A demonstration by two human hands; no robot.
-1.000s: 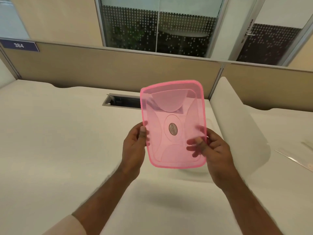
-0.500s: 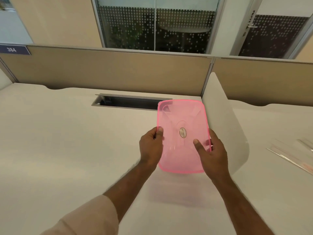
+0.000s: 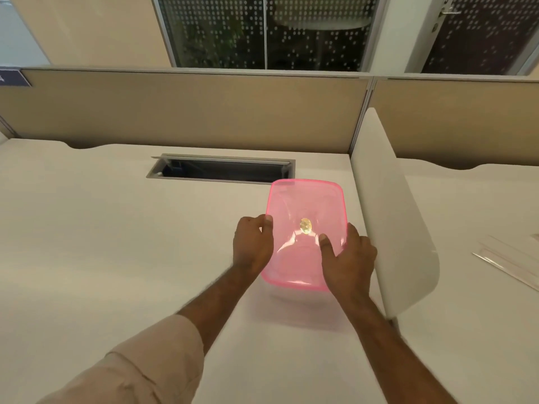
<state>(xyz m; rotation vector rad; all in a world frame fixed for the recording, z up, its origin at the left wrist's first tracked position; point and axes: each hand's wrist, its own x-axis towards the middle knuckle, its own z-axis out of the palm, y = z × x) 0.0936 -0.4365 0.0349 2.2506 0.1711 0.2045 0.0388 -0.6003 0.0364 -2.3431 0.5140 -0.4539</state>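
We hold the pink lid (image 3: 303,211) above the surface (image 3: 116,243), just in front of the cable slot (image 3: 221,170). Both hands, left hand (image 3: 253,247) and right hand (image 3: 348,260), pinch its side edges. The thin plastic may slip or tilt if one grip loosens.

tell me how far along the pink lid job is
Done: the pink lid is gripped, left hand on its left edge, right hand on its right. In hand: it seems held low over the white desk. Left: likely setting it down and letting go.
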